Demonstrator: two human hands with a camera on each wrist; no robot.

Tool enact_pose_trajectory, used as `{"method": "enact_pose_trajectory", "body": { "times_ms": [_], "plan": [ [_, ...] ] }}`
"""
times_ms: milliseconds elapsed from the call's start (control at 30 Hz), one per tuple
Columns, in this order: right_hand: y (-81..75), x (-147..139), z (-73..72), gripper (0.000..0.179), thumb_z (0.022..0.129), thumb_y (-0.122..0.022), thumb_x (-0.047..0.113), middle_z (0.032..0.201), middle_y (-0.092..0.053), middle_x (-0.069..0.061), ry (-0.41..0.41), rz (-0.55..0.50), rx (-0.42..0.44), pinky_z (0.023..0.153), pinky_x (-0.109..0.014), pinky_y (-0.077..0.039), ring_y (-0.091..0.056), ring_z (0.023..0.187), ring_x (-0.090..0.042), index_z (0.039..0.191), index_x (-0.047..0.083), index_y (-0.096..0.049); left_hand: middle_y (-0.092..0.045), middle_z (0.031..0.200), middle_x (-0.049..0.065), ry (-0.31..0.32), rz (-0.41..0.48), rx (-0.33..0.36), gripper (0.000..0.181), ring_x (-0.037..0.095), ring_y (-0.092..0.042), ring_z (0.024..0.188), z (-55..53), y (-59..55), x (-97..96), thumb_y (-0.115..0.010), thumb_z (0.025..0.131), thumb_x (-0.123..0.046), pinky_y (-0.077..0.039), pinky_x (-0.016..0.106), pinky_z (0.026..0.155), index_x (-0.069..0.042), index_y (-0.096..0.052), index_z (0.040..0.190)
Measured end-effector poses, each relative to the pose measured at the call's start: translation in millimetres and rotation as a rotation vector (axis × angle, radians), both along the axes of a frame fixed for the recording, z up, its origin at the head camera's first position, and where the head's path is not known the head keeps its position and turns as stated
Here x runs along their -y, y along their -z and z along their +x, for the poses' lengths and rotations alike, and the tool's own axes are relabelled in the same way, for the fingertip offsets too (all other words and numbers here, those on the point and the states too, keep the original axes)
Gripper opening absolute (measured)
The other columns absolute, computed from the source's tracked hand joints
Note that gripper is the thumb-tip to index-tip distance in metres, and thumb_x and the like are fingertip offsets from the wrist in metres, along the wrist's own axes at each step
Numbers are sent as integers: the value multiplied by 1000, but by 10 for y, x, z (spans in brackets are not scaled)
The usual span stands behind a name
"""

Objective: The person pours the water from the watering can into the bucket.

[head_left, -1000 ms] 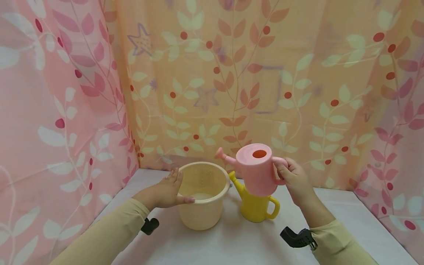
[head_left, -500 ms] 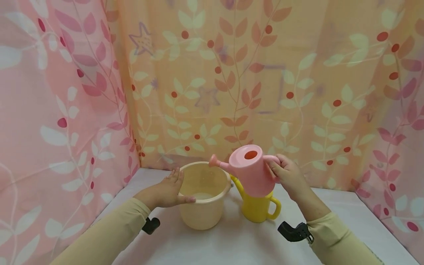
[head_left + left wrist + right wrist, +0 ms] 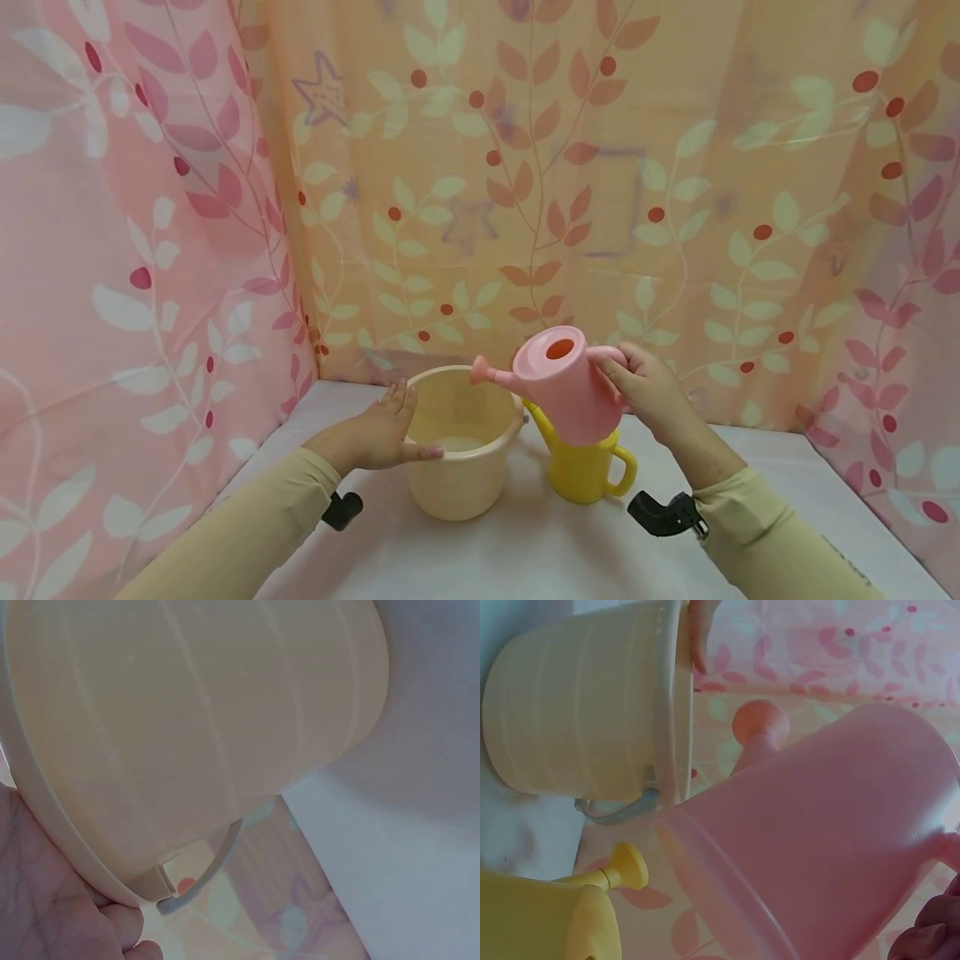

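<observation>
In the head view a cream bucket (image 3: 455, 487) stands upright on the table. My left hand (image 3: 375, 433) rests on its rim at the left, fingers spread and thumb along the near edge; the left wrist view shows the palm (image 3: 45, 892) against the rim. My right hand (image 3: 652, 392) grips the handle of a pink watering can (image 3: 562, 392), held up and tilted left. Its sprinkler head (image 3: 482, 371) is over the bucket's opening. Below and behind the pink can stands a yellow watering can (image 3: 581, 475), its top partly hidden.
A white table (image 3: 525, 554) lies under everything. Leaf-patterned curtains, orange at the back (image 3: 360, 250) and pink at the left (image 3: 187, 333), close in the space. The bucket's grey handle (image 3: 619, 814) hangs on its far side in the right wrist view.
My right hand has moved left and tipped the pink watering can, bringing its sprinkler head from right of the bucket to over its opening. The left hand has stayed on the rim.
</observation>
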State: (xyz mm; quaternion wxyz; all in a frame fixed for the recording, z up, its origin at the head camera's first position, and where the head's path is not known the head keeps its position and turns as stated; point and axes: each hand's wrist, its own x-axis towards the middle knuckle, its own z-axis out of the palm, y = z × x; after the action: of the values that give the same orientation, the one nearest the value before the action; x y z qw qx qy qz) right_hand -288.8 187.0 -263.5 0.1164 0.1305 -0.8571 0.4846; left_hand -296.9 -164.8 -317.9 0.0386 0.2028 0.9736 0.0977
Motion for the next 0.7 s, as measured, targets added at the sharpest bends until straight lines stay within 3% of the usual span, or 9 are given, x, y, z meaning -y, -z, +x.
{"method": "enact_pose_trajectory", "body": {
  "times_ms": [300, 700],
  "plan": [
    [-40, 29, -1, 44, 87, -58, 44, 79, -50, -13, -20, 7, 2, 56, -34, -51, -50, 73, -25, 85, 1, -51, 0, 148, 29, -1, -4, 3, 115, 38, 1, 137, 2, -3, 2, -46, 73, -76, -12, 51, 109, 8, -9, 143],
    [-89, 31, -19, 46, 87, -57, 45, 89, -56, -14, -51, 16, 47, 62, -37, -54, -56, 78, -26, 98, 1, -53, 2, 149, 27, -13, 5, 11, 116, 37, 2, 138, -16, 1, -4, -47, 73, -76, -11, 50, 109, 8, -9, 143]
  ]
}}
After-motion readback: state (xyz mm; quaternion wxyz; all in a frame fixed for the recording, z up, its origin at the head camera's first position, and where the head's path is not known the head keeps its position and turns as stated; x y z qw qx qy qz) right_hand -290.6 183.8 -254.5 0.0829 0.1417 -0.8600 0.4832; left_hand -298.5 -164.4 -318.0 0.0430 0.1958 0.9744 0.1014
